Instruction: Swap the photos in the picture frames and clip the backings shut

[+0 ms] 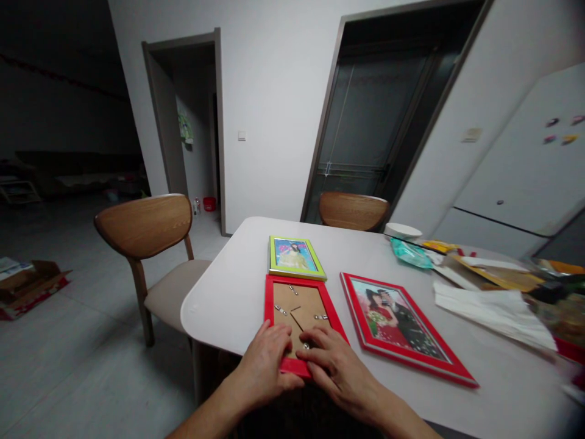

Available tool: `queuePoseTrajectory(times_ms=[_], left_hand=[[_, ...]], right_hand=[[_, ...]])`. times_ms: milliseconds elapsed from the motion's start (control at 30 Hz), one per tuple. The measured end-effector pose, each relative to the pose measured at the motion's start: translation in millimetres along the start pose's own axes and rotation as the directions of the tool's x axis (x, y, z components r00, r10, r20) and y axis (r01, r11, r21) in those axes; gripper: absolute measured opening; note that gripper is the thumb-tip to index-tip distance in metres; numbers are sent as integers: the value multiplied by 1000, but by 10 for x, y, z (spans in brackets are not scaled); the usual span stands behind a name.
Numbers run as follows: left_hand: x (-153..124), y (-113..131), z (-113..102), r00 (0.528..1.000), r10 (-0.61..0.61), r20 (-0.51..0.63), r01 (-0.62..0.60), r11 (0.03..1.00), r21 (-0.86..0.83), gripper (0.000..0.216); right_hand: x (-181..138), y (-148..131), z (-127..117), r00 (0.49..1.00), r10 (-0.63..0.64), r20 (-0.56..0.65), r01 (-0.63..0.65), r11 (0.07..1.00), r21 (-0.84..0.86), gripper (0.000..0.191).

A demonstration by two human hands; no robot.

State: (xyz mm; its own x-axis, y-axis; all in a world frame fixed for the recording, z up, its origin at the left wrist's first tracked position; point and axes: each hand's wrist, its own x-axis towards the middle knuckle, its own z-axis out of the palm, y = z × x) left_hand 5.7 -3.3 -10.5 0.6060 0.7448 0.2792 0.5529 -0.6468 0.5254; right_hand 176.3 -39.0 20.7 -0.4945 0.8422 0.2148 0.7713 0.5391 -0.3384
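A red picture frame (269, 299) lies face down at the near edge of the table, its brown backing board (306, 299) up. Small metal clips and a slit show on the board. My left hand (267, 363) grips the frame's near left corner, fingers on top and thumb along the front edge. My right hand (340, 369) is closed over the near right part, its curled fingertips by a metal clip (306, 346). Beyond it lies a yellow-green picture frame (297, 256), face up. To the right is a larger red picture frame (406, 323) with a photo of two people.
The white table (233, 286) has a rounded left corner. On its right lie white paper (493, 311), a teal plastic packet (410, 253), a white bowl (402, 230) and other clutter. Wooden chairs stand at the left (150, 225) and far side (351, 210).
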Motion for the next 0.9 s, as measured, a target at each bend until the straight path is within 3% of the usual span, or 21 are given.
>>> queuePoseTrajectory(times_ms=[233,400,600,900], left_hand=[[-18,-65,-9,1000,13,-5,-13,999,-45,46],[-63,-58,-42,999,19,-35,-22,997,-70,36],[-80,-48,-70,1000,-12,-10,11,997,-80,25],[-74,-57,-91,1000,2,-8,-2,997,-71,22]], right_hand=[[-8,25,-50,1000,0,27,-1,999,36,27],[280,131,83,990,113,-83,-104,989,109,31],[676,256,311,984,128,-126,-137,988,-68,27],[732,259,298,990,112,-90,-120,989,-86,31]])
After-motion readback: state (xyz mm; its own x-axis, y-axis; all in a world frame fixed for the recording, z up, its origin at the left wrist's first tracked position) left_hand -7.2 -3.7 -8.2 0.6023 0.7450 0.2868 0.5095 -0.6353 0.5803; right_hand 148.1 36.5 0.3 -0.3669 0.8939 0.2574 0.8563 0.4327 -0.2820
